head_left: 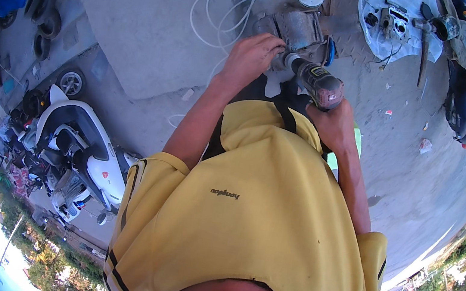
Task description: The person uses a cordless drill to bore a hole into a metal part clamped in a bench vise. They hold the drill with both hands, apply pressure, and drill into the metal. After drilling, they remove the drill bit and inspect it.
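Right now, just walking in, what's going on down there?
Someone in a yellow shirt grips a power tool in the right hand, its front end toward a grimy metal part. The left hand is near that front end; exactly what its fingertips touch is hard to tell.

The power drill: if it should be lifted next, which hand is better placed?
Probably the right hand: it grips the power drill near its rear end. The left hand is by the front end, close to the grey metal part; whether it touches the drill is hard to tell.
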Tool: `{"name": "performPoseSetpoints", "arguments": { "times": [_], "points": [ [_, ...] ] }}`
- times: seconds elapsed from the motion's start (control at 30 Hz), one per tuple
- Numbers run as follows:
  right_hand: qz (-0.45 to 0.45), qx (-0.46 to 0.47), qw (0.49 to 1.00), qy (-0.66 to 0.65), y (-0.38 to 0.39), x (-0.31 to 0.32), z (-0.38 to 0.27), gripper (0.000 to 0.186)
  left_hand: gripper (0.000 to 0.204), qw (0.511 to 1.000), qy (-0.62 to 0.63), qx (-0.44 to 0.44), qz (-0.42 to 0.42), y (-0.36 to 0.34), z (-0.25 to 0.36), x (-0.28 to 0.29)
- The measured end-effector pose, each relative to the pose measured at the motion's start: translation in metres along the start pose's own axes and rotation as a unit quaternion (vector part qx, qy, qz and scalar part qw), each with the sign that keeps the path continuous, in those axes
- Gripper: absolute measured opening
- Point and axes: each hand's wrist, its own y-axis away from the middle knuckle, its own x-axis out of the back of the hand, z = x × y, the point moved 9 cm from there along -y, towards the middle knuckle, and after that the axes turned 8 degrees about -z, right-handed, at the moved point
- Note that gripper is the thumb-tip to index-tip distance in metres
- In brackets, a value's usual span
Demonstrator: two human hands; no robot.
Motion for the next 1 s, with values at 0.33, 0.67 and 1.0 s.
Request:
{"name": "performPoseSetpoints", "arguments": {
  "times": [0.33, 0.67, 1.0],
  "points": [
    [0.024, -0.052, 0.994, -0.088, 0.013, -0.021, 0.018, 0.031, 0.020, 0.993, 0.087, -0.021, -0.083, -0.007, -0.013, -0.006],
    [0.059, -0.035, 0.989, -0.133, 0.017, -0.035, 0.025, 0.023, 0.016, 0.980, 0.148, 0.014, -0.130, -0.026, -0.024, -0.011],
    [0.049, -0.053, 0.992, -0.108, 0.021, -0.034, 0.021, 0.027, 0.015, 0.977, 0.164, 0.015, -0.132, -0.025, -0.036, -0.020]
  ]
}}
